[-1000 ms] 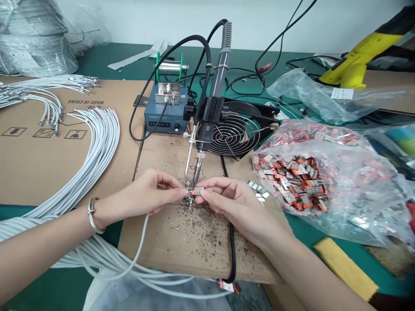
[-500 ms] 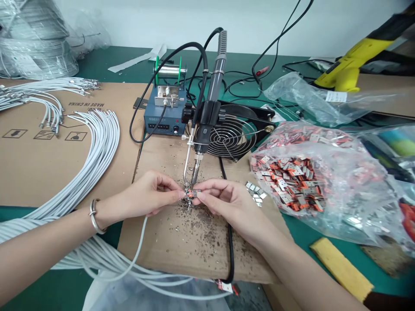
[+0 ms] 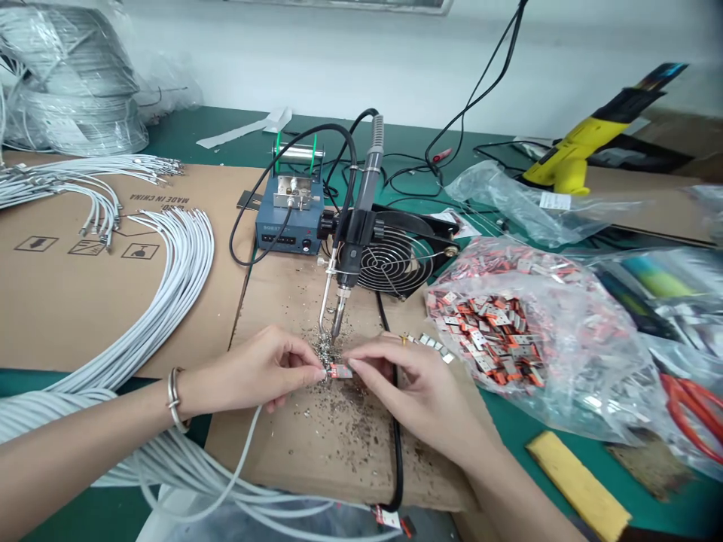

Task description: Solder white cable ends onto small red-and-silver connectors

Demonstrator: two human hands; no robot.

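Observation:
My left hand (image 3: pixel 269 369) is closed in a pinch on the end of a white cable (image 3: pixel 248 440), which hangs below the palm and curves to the lower left. At the fingertips is a small connector (image 3: pixel 341 371) with an orange-red part and a metal plate. My right hand (image 3: pixel 421 388) pinches the connector's right end between thumb and index finger. Just above them points the tip of a soldering iron (image 3: pixel 337 324) clamped in a stand, with a thin solder feed tube (image 3: pixel 325 297) beside it. Solder crumbs lie under the tip.
Behind stands a blue solder feeder (image 3: pixel 288 226) with a solder spool (image 3: pixel 298 154). A black fan (image 3: pixel 395 260) sits by the iron. To the right are a bag of orange connectors (image 3: pixel 497 339), red-handled scissors (image 3: pixel 694 418) and a yellow sponge (image 3: pixel 579 485). Bundled white cables (image 3: pixel 181 293) lie left.
Both hands have drawn the connector down and away from the iron's tip, toward me. My right fingers have slid slightly toward the connector's outer end. The camera view has tilted up.

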